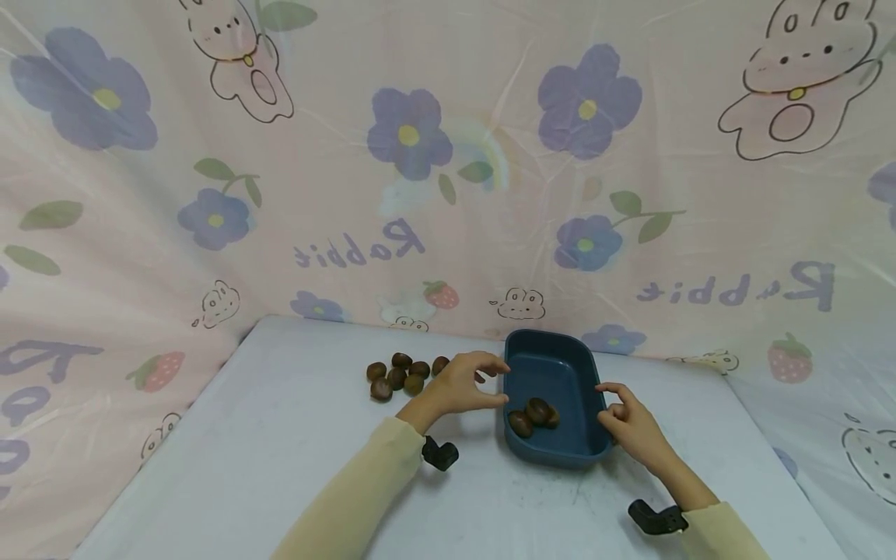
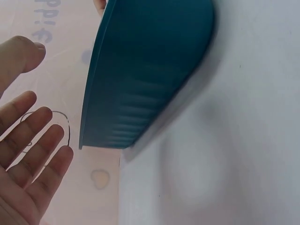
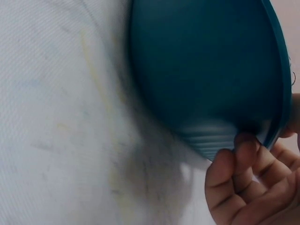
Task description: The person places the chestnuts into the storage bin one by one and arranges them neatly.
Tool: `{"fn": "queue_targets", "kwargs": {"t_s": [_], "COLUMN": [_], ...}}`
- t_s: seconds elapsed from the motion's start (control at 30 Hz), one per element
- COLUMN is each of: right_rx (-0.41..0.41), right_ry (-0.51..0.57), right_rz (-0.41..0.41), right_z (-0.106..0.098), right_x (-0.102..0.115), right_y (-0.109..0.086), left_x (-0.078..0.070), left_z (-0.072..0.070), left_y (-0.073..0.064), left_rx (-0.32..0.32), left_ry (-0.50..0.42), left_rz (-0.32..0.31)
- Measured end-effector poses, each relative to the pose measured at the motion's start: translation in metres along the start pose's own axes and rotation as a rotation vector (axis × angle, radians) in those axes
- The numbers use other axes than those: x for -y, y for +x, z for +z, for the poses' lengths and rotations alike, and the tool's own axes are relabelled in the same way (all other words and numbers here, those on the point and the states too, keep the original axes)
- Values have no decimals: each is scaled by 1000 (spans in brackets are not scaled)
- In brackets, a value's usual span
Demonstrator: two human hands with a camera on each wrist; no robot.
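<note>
A dark blue rectangular plastic bin (image 1: pixel 556 451) stands on the table, with a few brown chestnuts (image 1: pixel 537 411) lying in its near left part. My left hand (image 1: pixel 465 383) is at the bin's left rim, thumb and fingers spread apart. In the left wrist view, that hand (image 2: pixel 28 154) holds nothing and is a little apart from the bin wall (image 2: pixel 140 70). On the opposite side, my right hand (image 1: pixel 635 430) grips the right rim. The right wrist view shows its curled fingers (image 3: pixel 220 183) against the outer wall. More chestnuts (image 1: pixel 396 379) lie loosely grouped left of the bin.
The white table (image 1: pixel 231 467) ends at a hanging cloth (image 1: pixel 476 210) printed with rabbits and flowers, close behind the bin. One chestnut (image 1: pixel 440 365) lies right behind my left hand. Black wrist mounts (image 1: pixel 439 453) sit on both wrists.
</note>
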State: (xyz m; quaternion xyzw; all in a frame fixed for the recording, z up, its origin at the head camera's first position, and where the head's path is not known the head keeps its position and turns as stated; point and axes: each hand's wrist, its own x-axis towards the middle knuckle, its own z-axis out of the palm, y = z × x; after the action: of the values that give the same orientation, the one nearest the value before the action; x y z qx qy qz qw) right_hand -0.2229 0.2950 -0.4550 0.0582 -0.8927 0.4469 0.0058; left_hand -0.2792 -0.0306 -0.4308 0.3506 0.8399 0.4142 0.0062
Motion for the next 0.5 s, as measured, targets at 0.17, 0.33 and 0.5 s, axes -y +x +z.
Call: {"fn": "queue_targets", "kwargs": {"t_s": [0.17,0.33,0.5], "right_rx": [0,-1,-2], "right_ry": [-6,-14,-7], "right_rz": [-7,-12,-15], "right_z": [0,0,0], "right_x": [0,-1,-2], "right_y": [0,0,0], "left_x": [3,7,12], "left_z": [-6,-13,-19], "left_y": [-4,-11,-19], "left_rx": [-7,-18,-20], "left_ry": [20,53,50], "left_rz": [-13,-37,-59]}}
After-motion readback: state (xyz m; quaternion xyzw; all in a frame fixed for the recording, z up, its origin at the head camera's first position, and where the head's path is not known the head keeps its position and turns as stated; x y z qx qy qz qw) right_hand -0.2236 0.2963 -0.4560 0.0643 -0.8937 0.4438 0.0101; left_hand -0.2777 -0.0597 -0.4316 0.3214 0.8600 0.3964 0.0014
